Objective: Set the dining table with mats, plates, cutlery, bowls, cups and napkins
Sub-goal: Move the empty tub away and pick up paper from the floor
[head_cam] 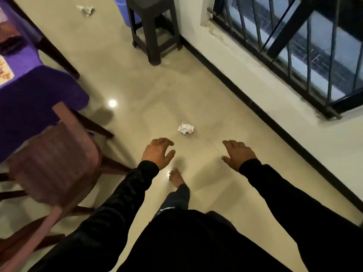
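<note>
While both hands, left hand (pixel 158 152) and right hand (pixel 238 153), are hanging loosely spread and empty, the crumpled white paper napkin (pixel 185 128) is lying ahead on the floor; probably feather-light, soft, pinchable anywhere.

stool: dark plastic stool (pixel 152 26), by the white wall
window: black barred metal grille (pixel 294 48)
chair: brown wooden chair (pixel 53 161), beside the table
</note>
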